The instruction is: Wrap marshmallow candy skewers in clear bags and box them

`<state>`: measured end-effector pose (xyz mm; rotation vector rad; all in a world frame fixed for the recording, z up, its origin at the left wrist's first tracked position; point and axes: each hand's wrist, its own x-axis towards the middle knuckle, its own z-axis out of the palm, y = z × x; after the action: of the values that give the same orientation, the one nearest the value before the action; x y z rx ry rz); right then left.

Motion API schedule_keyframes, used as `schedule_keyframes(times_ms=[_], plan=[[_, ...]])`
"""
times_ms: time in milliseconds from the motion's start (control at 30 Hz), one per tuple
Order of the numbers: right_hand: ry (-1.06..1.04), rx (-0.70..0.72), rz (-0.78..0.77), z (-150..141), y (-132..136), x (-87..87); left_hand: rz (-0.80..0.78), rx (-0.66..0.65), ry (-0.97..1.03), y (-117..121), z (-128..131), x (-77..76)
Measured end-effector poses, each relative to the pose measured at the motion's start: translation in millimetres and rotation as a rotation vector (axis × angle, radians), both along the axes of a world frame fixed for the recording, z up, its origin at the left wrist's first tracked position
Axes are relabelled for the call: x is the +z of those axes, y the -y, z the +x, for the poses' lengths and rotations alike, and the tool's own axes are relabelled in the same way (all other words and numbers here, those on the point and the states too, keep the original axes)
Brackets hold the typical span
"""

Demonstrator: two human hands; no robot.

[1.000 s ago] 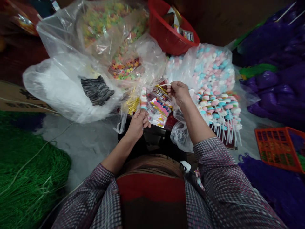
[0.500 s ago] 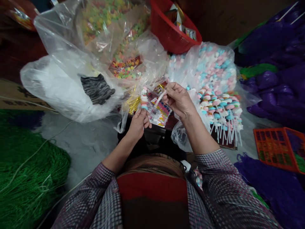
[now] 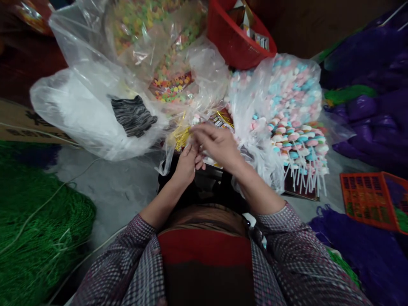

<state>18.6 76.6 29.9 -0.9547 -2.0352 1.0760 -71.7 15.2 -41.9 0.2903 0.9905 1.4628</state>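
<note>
My left hand is closed around the lower end of a candy skewer; only its pale pink top shows now. Over it lies my right hand, fingers bent together right above the left thumb and blurred by motion; whatever they pinch is hidden. Beside the left hand is a bunch of gold twist ties. Printed packets lie partly covered behind the right hand. Further right, finished-looking candy skewers with white sticks are stacked in a pile.
A clear bag of pastel candies and a red basket stand behind. Ring candies fill another bag. Black strips rest on white plastic bags. Green netting and an orange crate flank the floor.
My right hand has come left and down from above the packets, carrying a whitish strip, and now covers the skewer. My left hand has stayed almost in place around the skewer.
</note>
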Motion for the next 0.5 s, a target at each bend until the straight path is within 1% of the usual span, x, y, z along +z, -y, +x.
schedule_keyframes(times_ms=[33,67,133,200,233,267,333,400,500], plan=[[0.016,-0.120,0.037,11,-20,-1.2,0.026,-0.027,0.072,0,0,1.4],[0.066,-0.214,0.073,22,-41,-3.7,0.051,-0.050,0.040,0,1,2.6],[0.266,-0.364,0.155,37,-80,-12.6,0.075,-0.065,0.009,0,1,4.3],[0.517,-0.429,0.186,43,-110,-25.4,0.074,-0.065,-0.002,-1,1,5.0],[0.610,-0.437,0.192,42,-120,-32.2,0.069,-0.065,-0.006,0,1,5.1],[0.673,-0.438,0.196,39,-128,-39.0,0.063,-0.067,-0.010,0,1,5.2],[0.724,-0.443,0.197,32,-137,-50.9,0.050,-0.068,-0.014,0,1,5.7],[0.728,-0.469,0.188,26,-142,-59.7,0.037,-0.066,-0.015,1,1,6.5],[0.719,-0.515,0.164,26,-146,-67.4,0.023,-0.066,-0.012,1,1,7.4]])
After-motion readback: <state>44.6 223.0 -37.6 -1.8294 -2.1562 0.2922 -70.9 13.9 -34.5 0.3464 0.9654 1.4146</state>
